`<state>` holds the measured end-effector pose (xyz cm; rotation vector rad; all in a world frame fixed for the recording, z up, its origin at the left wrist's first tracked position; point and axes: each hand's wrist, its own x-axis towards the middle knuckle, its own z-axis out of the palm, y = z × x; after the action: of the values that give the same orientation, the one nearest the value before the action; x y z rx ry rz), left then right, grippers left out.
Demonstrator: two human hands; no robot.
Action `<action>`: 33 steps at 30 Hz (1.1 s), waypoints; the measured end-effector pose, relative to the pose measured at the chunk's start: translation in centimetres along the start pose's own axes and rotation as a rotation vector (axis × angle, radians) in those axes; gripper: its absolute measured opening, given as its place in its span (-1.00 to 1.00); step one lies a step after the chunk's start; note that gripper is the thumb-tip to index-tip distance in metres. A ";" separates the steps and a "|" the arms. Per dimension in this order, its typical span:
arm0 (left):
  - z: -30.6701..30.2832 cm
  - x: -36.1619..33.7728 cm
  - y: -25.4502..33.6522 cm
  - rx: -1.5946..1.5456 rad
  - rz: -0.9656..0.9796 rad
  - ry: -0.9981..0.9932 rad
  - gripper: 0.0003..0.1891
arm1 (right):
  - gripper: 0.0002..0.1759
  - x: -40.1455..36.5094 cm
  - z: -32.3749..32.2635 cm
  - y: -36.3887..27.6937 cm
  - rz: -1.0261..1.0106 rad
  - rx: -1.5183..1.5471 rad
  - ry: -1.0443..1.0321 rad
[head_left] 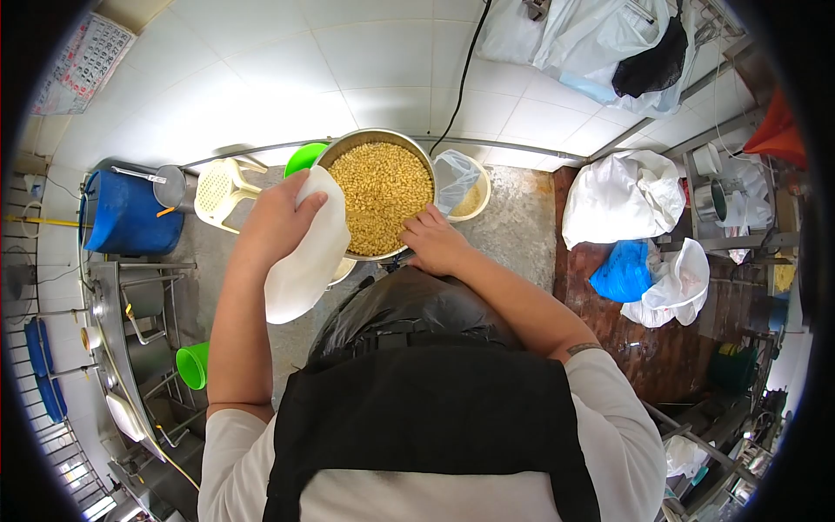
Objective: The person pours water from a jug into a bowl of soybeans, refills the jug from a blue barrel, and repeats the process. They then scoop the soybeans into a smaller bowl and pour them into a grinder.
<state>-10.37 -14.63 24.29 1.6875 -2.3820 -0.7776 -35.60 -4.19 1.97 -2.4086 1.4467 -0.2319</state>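
- Head view, hands: the left hand (277, 219) has its fingers (310, 202) closed on a white cloth (306, 261), pressed to the left edge of a metal basin (374, 136). The right hand (435, 245) curls over the near right rim, fingers bent tight on the metal.
- Head view, the work: the basin sits straight ahead of the person, just above a black plastic bag (409, 306), and is filled nearly to the brim with yellow kernels (383, 187). What it rests on cannot be seen.
- Step in hand, as judged: steadying the full basin from both sides, with the cloth as a pad.
- What a further move calls for, as judged: an even grip on both rims and a level carry, since the load lies high.
- Count: one basin, one cloth, one black bag, two hands.
- Surroundings: one green bucket (304, 159) and one white stool (217, 187) behind the basin; one clear bag (454, 174) to its right; one blue barrel (126, 219) at far left; one green cup (193, 365) lower left.
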 end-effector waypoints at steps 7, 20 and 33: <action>-0.1 0.1 0.0 -0.003 0.005 -0.010 -0.37 | -0.37 0.0 0.0 0.0 -0.002 0.012 0.007; -0.4 0.2 0.5 0.027 -0.017 -0.038 -0.38 | -0.33 0.2 -0.1 0.2 -0.006 -0.008 -0.024; -0.5 0.5 0.4 0.025 0.033 -0.032 -0.38 | -0.29 0.2 -0.5 0.0 0.014 0.003 -0.089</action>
<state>-10.67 -15.13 24.85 1.6528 -2.4442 -0.7783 -35.69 -4.53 2.45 -2.3740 1.4231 -0.1216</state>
